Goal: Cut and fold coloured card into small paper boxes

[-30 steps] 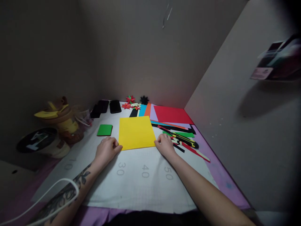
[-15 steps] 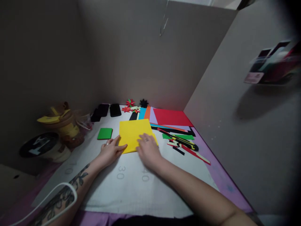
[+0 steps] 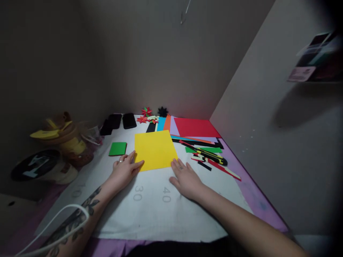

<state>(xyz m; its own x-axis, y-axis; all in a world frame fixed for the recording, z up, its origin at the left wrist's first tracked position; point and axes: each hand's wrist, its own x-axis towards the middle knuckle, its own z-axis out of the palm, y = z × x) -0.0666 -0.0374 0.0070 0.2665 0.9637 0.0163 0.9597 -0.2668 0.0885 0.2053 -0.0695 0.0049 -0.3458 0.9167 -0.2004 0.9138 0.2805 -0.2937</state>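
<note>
A flat sheet of yellow paper (image 3: 154,150) lies in the middle of the white work surface (image 3: 150,221), which bears printed numbers. My left hand (image 3: 125,168) rests at the sheet's near left corner, its fingers apart and its thumb and fingertips on the paper. At the near right corner my right hand (image 3: 187,178) lies flat with fingers stretched out, the fingertips at the paper's edge. A small stack of green paper squares (image 3: 118,149) sits left of the sheet, just beyond my left hand.
Coloured sheets, red on top (image 3: 197,127), lie at the back right. A yellow-and-black cutter (image 3: 211,156) rests on paper scraps. Folded paper stars (image 3: 146,111) and a dark phone-like object (image 3: 129,121) are at the back. Pots (image 3: 44,165) stand left; a white cable (image 3: 72,206) crosses my left forearm.
My right hand has slid off the yellow sheet's surface to its near right corner and now lies flatter. The left hand keeps its place on the paper. The view has tilted slightly.
</note>
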